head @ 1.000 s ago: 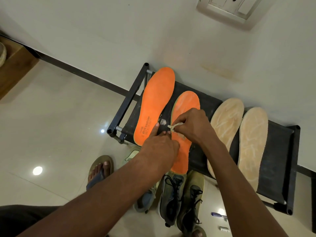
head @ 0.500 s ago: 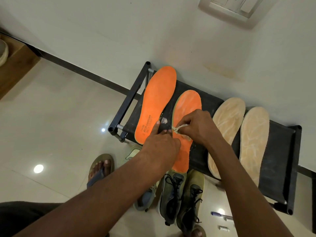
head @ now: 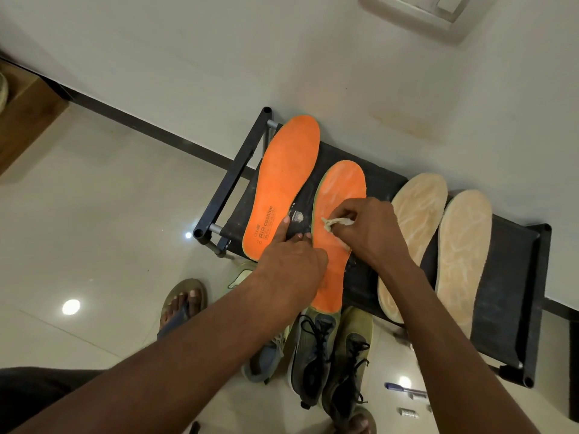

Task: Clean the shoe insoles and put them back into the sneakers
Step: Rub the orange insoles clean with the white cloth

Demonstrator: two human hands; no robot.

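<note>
R hand fingers pinch a small cloth scrap against the 2nd orange insole, which lies on the black rack. L hand fingers lie fairly straight, pressing that insole's edge w/ tips by the 1st orange insole. Two beige insoles lie to the right. Sneakers on floor below.

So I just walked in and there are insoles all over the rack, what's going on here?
A person is cleaning shoe insoles laid out on a black rack. The right hand pinches a small pale cloth against the second orange insole, while the left hand steadies things beside it. Another orange insole and two beige insoles lie alongside. The sneakers wait on the floor below, insoles not yet back in.
</note>
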